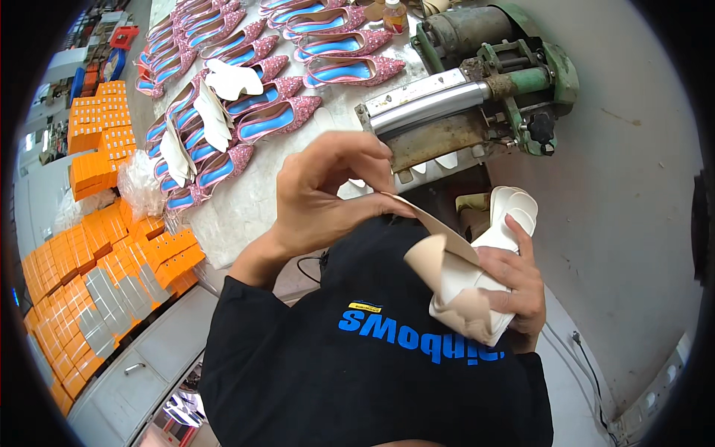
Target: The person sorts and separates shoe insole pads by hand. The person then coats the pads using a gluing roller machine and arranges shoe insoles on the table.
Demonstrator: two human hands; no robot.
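Observation:
My left hand (316, 190) pinches the tip of a thin beige shoe insole (441, 225) between thumb and forefinger. The insole slants down from there toward my right hand (518, 287), whose fingers are wrapped round a stack of white and beige insoles (514, 208). Rounded ends of the stack stick out above that hand. Below the fingers, several insoles curl and fan out, showing beige undersides. The held insoles are in front of my black shirt. Just beyond my hands stands a green machine with a shiny metal roller (428, 108).
Rows of pink glittery pointed shoes (346, 71) with blue inner soles cover the far table (238, 227). White insole pieces (214, 115) lie over some shoes. A small bottle (394, 16) stands beside the machine. Orange boxes (100, 261) are stacked at left; a grey wall (625, 149) rises at right.

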